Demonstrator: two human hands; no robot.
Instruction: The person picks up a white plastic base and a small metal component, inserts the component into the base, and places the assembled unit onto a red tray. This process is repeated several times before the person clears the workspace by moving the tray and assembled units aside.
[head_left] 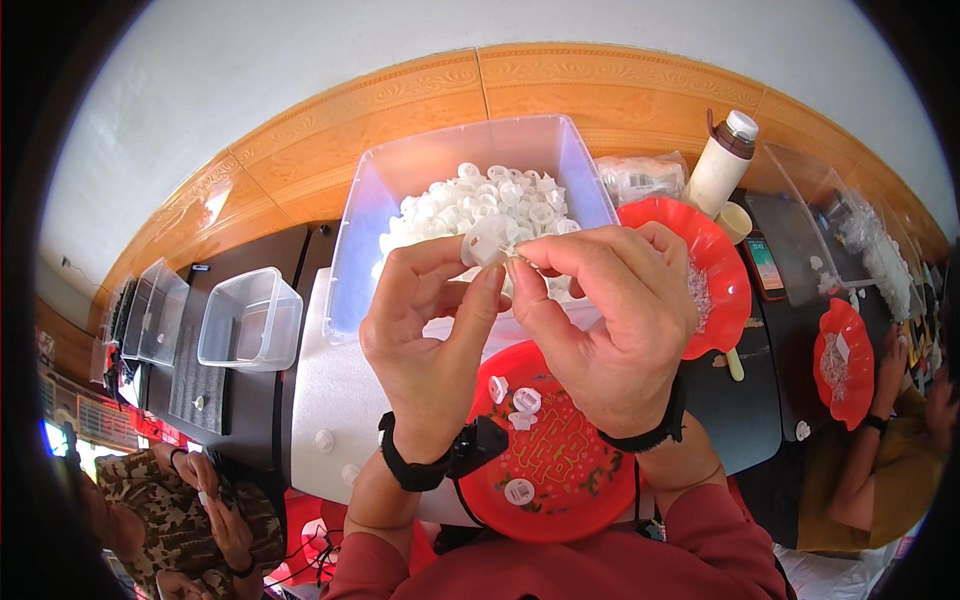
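Note:
My left hand (pixel 425 335) pinches a translucent white round plastic part (pixel 487 240) between thumb and forefinger. My right hand (pixel 630 320) meets it from the other side, thumb and forefinger pressed together at the part's edge; what lies between those fingertips is too small to make out. Behind both hands stands a clear plastic bin (pixel 360 215) heaped with similar white parts (pixel 480 195). Below my hands, a round red tray (pixel 590 515) with a printed pattern holds several loose white parts (pixel 525 400).
Right of the bin sit a red scalloped dish (pixel 725 255) of small clear pieces, a white flask (pixel 722 165) and a phone (pixel 765 265). An open clear container (pixel 250 320) stands left. Co-workers sit either side: a camouflage sleeve (pixel 145 490) left, another person's arm (pixel 868 450) right.

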